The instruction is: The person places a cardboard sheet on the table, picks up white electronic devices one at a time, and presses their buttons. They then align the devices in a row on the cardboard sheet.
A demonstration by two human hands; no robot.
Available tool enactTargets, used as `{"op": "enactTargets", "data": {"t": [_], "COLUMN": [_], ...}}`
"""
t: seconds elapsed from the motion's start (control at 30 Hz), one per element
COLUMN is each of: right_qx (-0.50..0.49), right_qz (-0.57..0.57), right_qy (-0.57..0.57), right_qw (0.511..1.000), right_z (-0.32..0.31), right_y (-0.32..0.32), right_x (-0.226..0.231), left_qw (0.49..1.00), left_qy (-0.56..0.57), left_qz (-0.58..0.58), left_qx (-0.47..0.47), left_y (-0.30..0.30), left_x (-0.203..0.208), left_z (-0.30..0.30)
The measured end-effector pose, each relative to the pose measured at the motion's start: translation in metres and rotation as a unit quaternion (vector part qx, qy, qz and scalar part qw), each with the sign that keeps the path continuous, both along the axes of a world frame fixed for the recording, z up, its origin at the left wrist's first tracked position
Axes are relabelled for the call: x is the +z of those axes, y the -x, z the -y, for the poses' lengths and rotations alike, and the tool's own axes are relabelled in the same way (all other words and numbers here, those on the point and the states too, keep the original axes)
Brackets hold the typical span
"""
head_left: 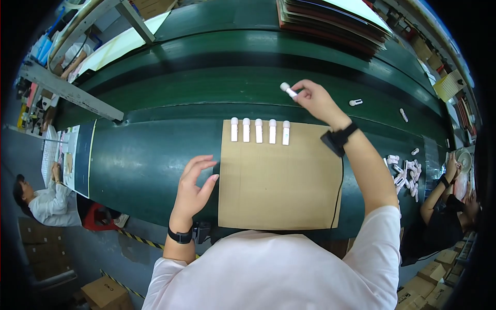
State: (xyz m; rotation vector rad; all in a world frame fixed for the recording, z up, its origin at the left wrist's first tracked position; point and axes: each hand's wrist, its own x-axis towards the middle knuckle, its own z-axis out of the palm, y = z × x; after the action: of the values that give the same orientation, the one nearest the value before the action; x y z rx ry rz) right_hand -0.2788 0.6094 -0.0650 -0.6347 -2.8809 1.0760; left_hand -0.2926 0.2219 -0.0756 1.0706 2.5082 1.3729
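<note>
Between the thumb and fingers of my right hand (315, 101) is a small white wand-shaped device (287, 89), its round head pointing up and left. This hand is above the dark green belt, beyond the far edge of a flat brown cardboard sheet (279, 186). Several similar white devices (259, 132) lie in a row along the sheet's far edge, round heads facing away from me. My left hand (194, 188) hovers by the sheet's left edge, fingers spread and holding nothing.
Two loose devices lie on the belt (206, 82) to the right, and a pile of them (408, 175) sits further right, near a co-worker (444, 212). Another person (51, 201) sits at the far left. A metal post (77, 93) and stacked boards (336, 23) stand beyond.
</note>
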Motion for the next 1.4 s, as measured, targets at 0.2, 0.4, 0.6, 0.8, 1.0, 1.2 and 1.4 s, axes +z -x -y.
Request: {"op": "enactTargets", "data": {"t": [0.2,0.4,0.6,0.8,1.0,1.2,1.4], "right_qx": [0.015,0.088,0.078,0.110,0.126,0.099,0.116], "right_qz": [-0.140,-0.252,-0.323,-0.372,-0.386,-0.393,-0.400], "right_qy": [0.473,0.269,0.210,0.134,0.101,0.143,0.117], "right_qw": [0.870,0.926,0.920,0.912,0.908,0.903,0.902], "right_z": [0.093,0.132,0.148,0.149,0.151,0.150,0.151], "right_y": [-0.097,-0.153,-0.162,-0.161,-0.160,-0.161,-0.159], "right_x": [0.028,0.034,0.027,0.023,0.024,0.025,0.024], "left_qw": [0.992,0.975,0.964,0.962,0.965,0.966,0.965], "left_qy": [-0.065,-0.103,-0.083,-0.111,-0.123,-0.114,-0.113], "left_qz": [-0.045,-0.033,-0.095,-0.111,-0.079,-0.052,-0.051], "left_qx": [-0.101,-0.194,-0.236,-0.225,-0.216,-0.225,-0.232], "left_y": [-0.008,-0.029,-0.037,-0.041,-0.042,-0.042,-0.042], "left_x": [0.032,0.059,0.053,0.048,0.047,0.050,0.046], "left_z": [-0.036,-0.064,-0.070,-0.070,-0.069,-0.065,-0.066]}}
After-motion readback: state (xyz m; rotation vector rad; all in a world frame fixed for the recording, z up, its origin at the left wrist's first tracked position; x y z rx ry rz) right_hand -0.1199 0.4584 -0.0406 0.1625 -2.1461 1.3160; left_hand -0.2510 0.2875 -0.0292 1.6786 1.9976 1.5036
